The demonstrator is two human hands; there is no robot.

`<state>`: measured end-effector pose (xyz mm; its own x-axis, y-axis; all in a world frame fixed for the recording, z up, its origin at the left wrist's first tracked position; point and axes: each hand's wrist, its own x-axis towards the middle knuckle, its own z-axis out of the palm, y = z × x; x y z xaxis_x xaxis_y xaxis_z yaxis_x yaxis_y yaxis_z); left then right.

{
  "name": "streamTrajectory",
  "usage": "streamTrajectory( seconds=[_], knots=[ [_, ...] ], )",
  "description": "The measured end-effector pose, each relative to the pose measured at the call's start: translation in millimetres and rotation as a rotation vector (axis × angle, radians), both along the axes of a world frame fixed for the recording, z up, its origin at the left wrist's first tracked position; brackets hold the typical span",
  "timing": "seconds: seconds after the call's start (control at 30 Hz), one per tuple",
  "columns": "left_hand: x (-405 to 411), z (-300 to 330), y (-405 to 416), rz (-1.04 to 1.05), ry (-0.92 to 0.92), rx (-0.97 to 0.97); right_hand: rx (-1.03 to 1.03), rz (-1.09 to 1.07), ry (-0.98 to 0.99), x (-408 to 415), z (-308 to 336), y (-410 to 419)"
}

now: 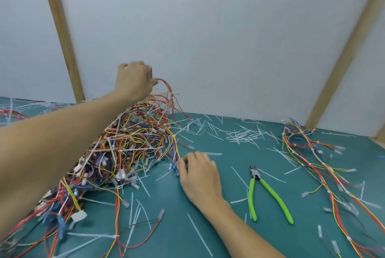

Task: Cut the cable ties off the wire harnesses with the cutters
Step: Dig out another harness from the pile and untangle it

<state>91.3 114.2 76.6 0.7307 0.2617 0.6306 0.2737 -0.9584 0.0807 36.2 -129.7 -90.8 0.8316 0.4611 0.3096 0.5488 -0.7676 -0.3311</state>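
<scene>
Evidently one harness is being drawn from the tangled pile (125, 149): wires are gripped by the curled left hand (134, 79) at 11 o'clock. Connector ends are pinched by the right hand (200, 174), probably to tension it. The cutters (265, 193) lie unheld at 4 o'clock.

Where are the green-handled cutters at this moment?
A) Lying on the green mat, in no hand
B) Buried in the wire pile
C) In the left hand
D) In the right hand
A: the cutters lie on the mat beside the right hand, untouched.

Workshop bench, green cutting mat (208, 243), heaped wire harnesses (129, 143), scattered cut cable ties (243, 134), wood-framed partition (208, 28)
</scene>
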Motion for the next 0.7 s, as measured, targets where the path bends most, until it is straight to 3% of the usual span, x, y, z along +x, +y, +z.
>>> streamTrajectory(
  seconds=[0.1, 0.13, 0.17, 0.2, 0.27, 0.3, 0.33, 0.43, 0.5, 0.57, 0.7],
  knots=[
    [-28, 8, -19, -0.18, -0.32, 0.063, 0.153, -0.048, 0.042, 2, 2, -3],
    [-41, 7, -26, -0.27, -0.326, 0.055, 0.236, -0.071, 0.052, 3, 2, -4],
    [-53, 2, -32, -0.356, -0.213, 0.058, 0.324, -0.096, 0.063, 4, 2, -5],
    [-62, -2, -38, -0.416, 0.013, 0.105, 0.412, -0.119, 0.071, 5, 2, -7],
    [-76, -10, -46, -0.4, 0.541, 0.332, 0.587, -0.148, 0.054, 4, 3, -10],
    [-81, -12, -47, -0.366, 0.695, 0.409, 0.665, -0.152, 0.03, 0, 5, -11],
    [-86, -13, -45, -0.365, 0.733, 0.455, 0.727, -0.146, 0.003, -4, 7, -12],
    [-93, -7, -33, -0.359, 0.543, 0.495, 0.835, -0.068, -0.083, -18, 17, -9],
    [-94, 0, -20, -0.248, 0.431, 0.487, 0.839, 0.015, -0.156, -25, 36, 0],
    [-91, 8, -8, -0.119, 0.472, 0.359, 0.754, 0.131, -0.192, -26, 64, 19],
    [-93, 13, 5, -0.054, 0.608, 0.044, 0.34, 0.262, -0.076, -17, 114, 65]
  ],
)
